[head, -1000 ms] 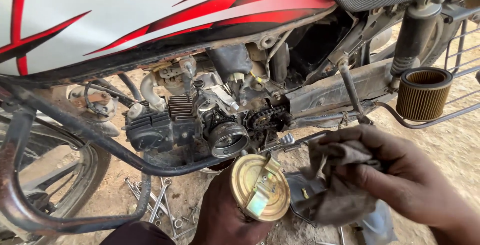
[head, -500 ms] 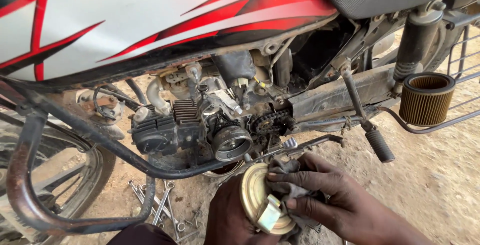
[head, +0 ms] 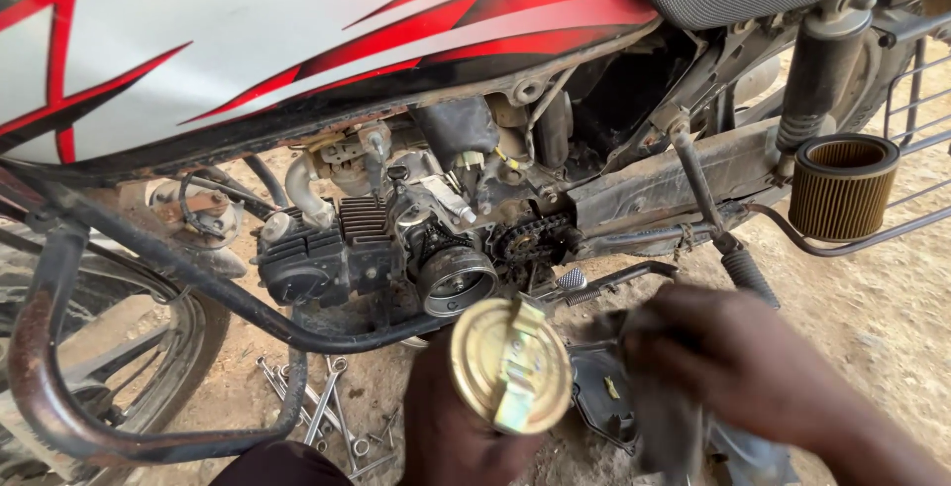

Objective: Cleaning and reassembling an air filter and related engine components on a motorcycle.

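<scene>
My left hand (head: 451, 427) grips a round brass-coloured metal part (head: 510, 365) with a small bracket on its face, held up below the motorcycle engine (head: 396, 248). My right hand (head: 738, 367), blurred with motion, holds a dirty grey rag (head: 659, 417) just right of the round part, apart from it. Above both hands sit the open engine side with a round drum (head: 454, 281) and a chain sprocket (head: 525, 240).
Several wrenches (head: 322, 407) lie on the dirt under a black crash bar (head: 178, 278). A cylindrical air filter (head: 842, 187) rests on a side rack at right. A footpeg (head: 748, 273) and the kick lever (head: 698, 179) stand close above my right hand. A dark cover (head: 599, 397) lies on the ground.
My right hand with the rag was wiping the face of the round part half a second ago; it has now pulled away to the right, leaving the part's face uncovered.
</scene>
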